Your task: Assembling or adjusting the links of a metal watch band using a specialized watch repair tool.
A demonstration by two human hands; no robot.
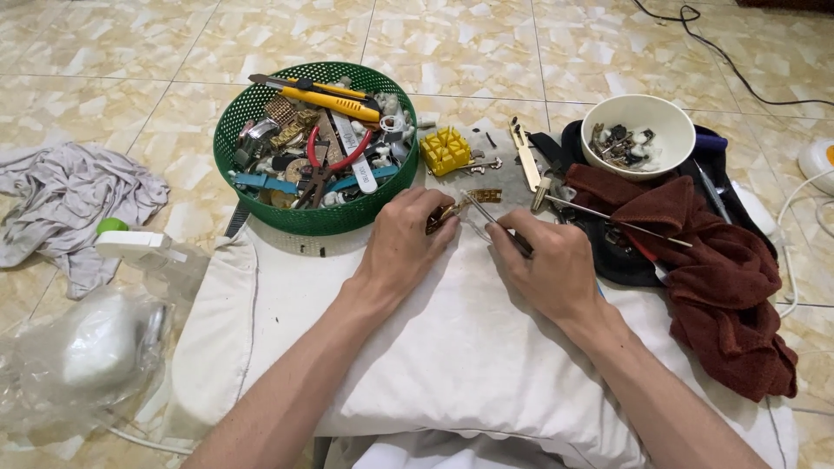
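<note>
Seated over a white cushion [452, 347] on the tiled floor [486, 52], we work a small metal watch band piece [441, 217] between both hands. Our left hand [401, 247] pinches the gold-toned piece between thumb and fingertips, just above the cushion's far edge; our right hand [543, 269] is closed around a slim metal tool [486, 213], whose tip meets the piece.

By our judgement the piece is light, stiff and slick (the sort of thing that skids out of a loose pinch), and its links look likely to flex, so a hold on the flat sides close to the tool's tip seems safest. Small pins could drop into the cushion's folds.

To our right lies a dark red cloth [721, 278]; to our left, a clear plastic bag [87, 356] and a grey rag [69, 204]. Just beyond the hands sit a second short band segment [485, 196] and a yellow plastic block [445, 149]. Farther off, a green basket [261, 204] holds a yellow utility knife [334, 100], red-handled pliers and watch parts, and a white bowl [665, 113] holds small dark pieces.
</note>
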